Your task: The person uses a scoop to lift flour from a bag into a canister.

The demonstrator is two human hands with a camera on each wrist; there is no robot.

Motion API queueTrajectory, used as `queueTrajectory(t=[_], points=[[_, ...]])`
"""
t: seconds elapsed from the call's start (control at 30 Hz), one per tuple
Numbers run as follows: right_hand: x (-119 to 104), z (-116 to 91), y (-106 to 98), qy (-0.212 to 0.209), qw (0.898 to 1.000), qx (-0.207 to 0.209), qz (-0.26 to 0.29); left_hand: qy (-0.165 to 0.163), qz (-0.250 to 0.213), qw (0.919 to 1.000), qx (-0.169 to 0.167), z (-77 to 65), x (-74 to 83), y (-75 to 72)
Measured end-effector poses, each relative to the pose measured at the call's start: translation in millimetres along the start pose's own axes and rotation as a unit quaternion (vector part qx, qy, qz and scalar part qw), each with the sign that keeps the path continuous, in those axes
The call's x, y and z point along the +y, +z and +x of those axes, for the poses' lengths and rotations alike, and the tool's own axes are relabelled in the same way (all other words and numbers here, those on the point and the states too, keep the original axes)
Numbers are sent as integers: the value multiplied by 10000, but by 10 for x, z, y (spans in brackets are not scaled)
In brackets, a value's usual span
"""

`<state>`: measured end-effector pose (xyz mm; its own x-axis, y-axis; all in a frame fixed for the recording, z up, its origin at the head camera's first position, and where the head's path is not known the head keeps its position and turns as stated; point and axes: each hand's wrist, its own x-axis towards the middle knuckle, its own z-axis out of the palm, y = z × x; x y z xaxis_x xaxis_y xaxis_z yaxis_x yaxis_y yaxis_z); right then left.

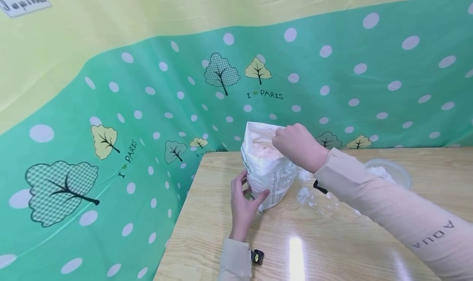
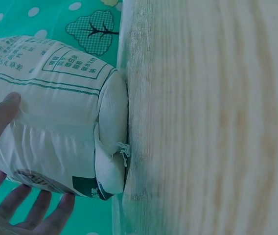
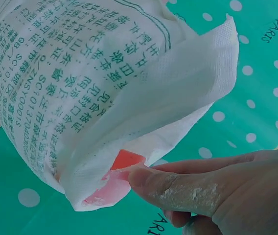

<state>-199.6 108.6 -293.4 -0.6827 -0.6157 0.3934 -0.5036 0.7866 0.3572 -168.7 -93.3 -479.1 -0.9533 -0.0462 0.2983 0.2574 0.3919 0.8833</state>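
Observation:
A white woven bag (image 1: 271, 176) of white powder, printed with green text, stands open on the table. My left hand (image 1: 245, 203) holds it low down, thumb on the printed front and fingers round its left side; in the left wrist view the thumb (image 2: 4, 115) lies along the bag (image 2: 56, 112). Over the bag's mouth is my right hand (image 1: 300, 145). In the right wrist view that hand (image 3: 202, 191), dusted with powder, pinches a flat red tool (image 3: 127, 159). The tool's lower part, coated with powder, reaches inside the bag; its far end is hidden.
A clear bowl (image 1: 400, 172) with white powder in it sits to the right, partly behind my right sleeve (image 1: 369, 190). Spilled powder (image 1: 304, 195) lies beside the bag on the wooden table (image 1: 207, 215). A green dotted cloth (image 1: 310, 80) hangs behind and to the left.

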Motion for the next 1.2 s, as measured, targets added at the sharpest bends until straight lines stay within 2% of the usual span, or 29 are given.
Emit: queueTrajectory(t=[0.2,0.4,0.73,1.2], points=[[5,-17,-10,14,9995,-306,-98,27,26,10000,-5,1,-10,0],[13,-38,-6,14,9997,-222,37,56,29,10000,-3,7,9,-4],[42,-22,140,55,9995,-105,277,66,19,10000,43,6,5,6],[56,0,268,238,9987,-263,367,-36,18,10000,30,-5,1,14]])
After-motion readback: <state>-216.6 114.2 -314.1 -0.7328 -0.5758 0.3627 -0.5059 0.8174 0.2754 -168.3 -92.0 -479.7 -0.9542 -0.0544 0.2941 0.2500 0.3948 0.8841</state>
